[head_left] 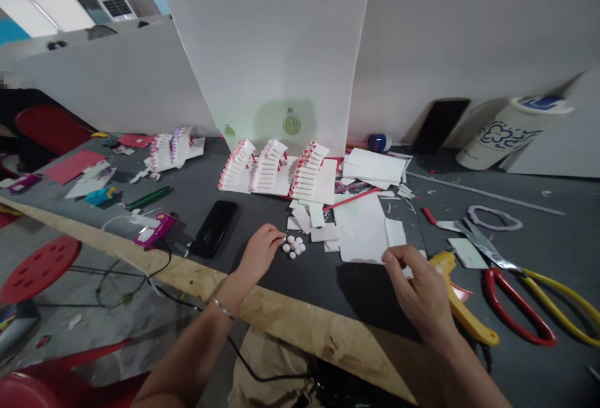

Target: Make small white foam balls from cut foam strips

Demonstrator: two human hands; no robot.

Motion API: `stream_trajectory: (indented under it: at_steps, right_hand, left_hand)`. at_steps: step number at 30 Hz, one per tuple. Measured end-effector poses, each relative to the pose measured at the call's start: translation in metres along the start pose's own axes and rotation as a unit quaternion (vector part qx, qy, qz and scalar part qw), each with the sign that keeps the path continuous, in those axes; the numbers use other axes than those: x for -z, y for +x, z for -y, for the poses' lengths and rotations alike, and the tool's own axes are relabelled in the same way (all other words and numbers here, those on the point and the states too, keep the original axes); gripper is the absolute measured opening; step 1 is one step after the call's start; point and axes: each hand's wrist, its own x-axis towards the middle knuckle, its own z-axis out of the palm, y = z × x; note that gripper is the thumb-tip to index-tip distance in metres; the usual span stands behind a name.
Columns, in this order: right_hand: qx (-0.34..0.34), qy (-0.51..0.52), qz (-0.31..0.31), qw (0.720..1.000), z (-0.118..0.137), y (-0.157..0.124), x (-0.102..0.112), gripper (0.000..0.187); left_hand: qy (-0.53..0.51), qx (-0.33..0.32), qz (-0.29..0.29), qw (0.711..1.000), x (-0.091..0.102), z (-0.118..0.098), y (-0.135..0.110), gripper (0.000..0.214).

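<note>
Meanwhile | left hand (260, 252) loosely curled, just beside white balls (293, 247) | right hand (417, 289) pinching white card (360, 233) | long-bladed scissors (509, 263) lay lower right

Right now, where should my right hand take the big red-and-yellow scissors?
Take the red handle loop of the scissors from above, on the near side, with your right hand. The handles lie flat and closest to you, while the blades point away, so your hand stays clear of them.

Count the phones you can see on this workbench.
2. One black phone lies flat on the dark tabletop, left of the left hand; a second phone leans against the white board at back right. Paper scraps could hide more.
</note>
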Motion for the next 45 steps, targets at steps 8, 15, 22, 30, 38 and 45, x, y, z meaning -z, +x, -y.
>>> stream_trajectory:
  at_steps: [8,15,22,30,38,45]
  right_hand:
    - [0.007,0.008,0.008,1.000,0.001,0.001,0.000,0.022]
    - [0.003,0.016,0.015,1.000,-0.005,-0.001,-0.003,0.020]
    - [0.017,0.101,0.117,0.988,0.007,-0.003,-0.002,0.022]
    - [0.007,0.156,0.120,0.980,0.012,0.002,0.017,0.033]
    - [0.067,0.080,0.036,0.994,0.012,0.003,0.018,0.026]
    - [0.228,0.016,-0.004,0.974,0.018,0.002,0.016,0.022]
  left_hand:
    - [0.015,-0.002,0.021,1.000,-0.002,-0.004,0.005,0.013]
    - [-0.019,0.035,-0.045,0.998,0.012,-0.007,0.000,0.015]
    - [-0.049,-0.131,-0.082,0.987,-0.008,-0.083,-0.016,0.016]
    - [-0.200,-0.200,-0.036,0.958,-0.056,-0.134,0.007,0.026]
    - [-0.223,-0.223,-0.067,0.947,-0.069,-0.138,0.016,0.024]
    - [-0.241,-0.114,-0.014,0.964,-0.068,-0.125,0.016,0.031]
